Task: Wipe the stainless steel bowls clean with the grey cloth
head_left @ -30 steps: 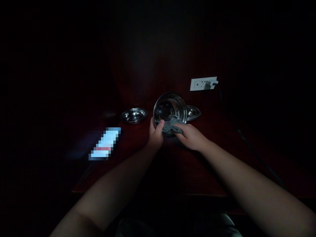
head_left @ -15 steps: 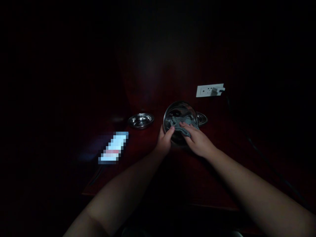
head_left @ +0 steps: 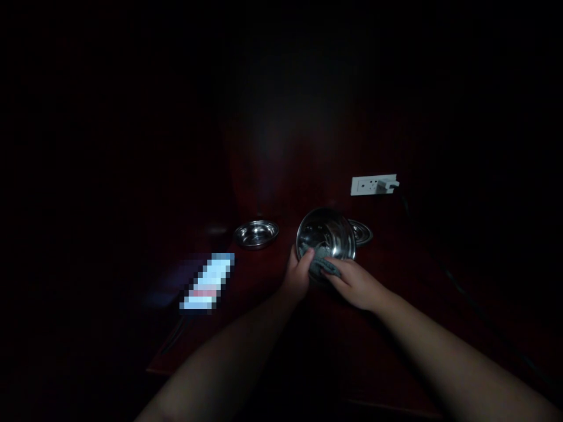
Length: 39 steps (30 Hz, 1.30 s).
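Note:
A shiny steel bowl (head_left: 338, 234) is held tilted above the table, its open mouth turned toward me. My left hand (head_left: 299, 272) grips the bowl's lower left rim, thumb at the inner edge. My right hand (head_left: 354, 282) holds a grey-green cloth (head_left: 320, 261) bunched against the lower inside of the bowl; some of its fingers are hidden by the cloth and the rim. To the left a shallow steel dish (head_left: 256, 234) rests on the table. Behind the bowl's right side, a round steel lid or dish (head_left: 361, 232) is partly covered.
A lit, blurred-out screen (head_left: 209, 284) lies at the left of the dark red table (head_left: 264, 264). A white wall socket (head_left: 373, 184) with a plug stands at the back right, and a dark cable (head_left: 457, 284) runs down the right. The surroundings are very dark.
The cloth has slid from across the bowl's middle down to its lower inside, and the right hand has shifted with it. The whole view has tipped slightly upward.

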Motion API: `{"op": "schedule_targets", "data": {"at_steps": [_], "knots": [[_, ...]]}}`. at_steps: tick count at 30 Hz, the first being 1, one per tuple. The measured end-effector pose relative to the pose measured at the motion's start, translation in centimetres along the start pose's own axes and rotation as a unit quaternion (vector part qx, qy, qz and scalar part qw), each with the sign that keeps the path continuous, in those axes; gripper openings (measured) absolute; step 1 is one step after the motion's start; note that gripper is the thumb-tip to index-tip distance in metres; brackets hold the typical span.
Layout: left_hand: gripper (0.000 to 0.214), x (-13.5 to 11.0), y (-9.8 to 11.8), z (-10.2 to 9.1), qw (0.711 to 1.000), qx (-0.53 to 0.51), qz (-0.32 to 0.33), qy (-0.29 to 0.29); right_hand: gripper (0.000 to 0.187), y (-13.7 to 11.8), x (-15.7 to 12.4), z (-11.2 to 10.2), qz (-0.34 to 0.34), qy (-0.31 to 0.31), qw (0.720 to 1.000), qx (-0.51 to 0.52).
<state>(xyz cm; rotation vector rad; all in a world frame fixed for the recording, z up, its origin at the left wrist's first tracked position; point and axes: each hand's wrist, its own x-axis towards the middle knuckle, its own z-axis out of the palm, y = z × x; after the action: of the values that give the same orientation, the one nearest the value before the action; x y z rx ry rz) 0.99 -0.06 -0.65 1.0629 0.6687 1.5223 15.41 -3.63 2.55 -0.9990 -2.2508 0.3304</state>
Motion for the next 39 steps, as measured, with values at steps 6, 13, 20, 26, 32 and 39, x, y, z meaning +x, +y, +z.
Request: {"op": "schedule_targets", "data": {"at_steps": [6, 13, 20, 26, 32, 39], "knots": [[0.035, 0.0, 0.1, -0.5, 0.997, 0.047, 0.059, -0.011, 0.015, 0.2, 0.2, -0.1, 0.081, -0.014, 0.993, -0.078], [0.043, 0.1, 0.2, -0.4, 0.999, 0.018, 0.023, -0.015, 0.023, -0.5, 0.5, -0.4, 0.175, 0.04, 0.972, -0.154], [0.048, -0.2, 0.6, 0.0, 0.999, -0.019, -0.031, -0.02, 0.041, -0.1, 0.6, -0.1, 0.169, 0.117, 0.975, -0.09], [0.052, -0.1, 0.6, -0.2, 0.994, -0.048, -0.088, -0.035, 0.042, 0.6, 0.6, 0.0, 0.136, 0.141, 0.978, -0.071], [0.062, -0.9, 1.0, -0.1, 0.982, -0.061, -0.147, -0.097, 0.044, 1.0, 0.4, 0.2, 0.079, 0.194, 0.976, -0.057], [0.06, -1.4, 0.5, -0.3, 0.974, -0.051, -0.152, -0.162, 0.043, 1.0, 0.3, 0.7, 0.016, 0.162, 0.987, -0.004]]}}
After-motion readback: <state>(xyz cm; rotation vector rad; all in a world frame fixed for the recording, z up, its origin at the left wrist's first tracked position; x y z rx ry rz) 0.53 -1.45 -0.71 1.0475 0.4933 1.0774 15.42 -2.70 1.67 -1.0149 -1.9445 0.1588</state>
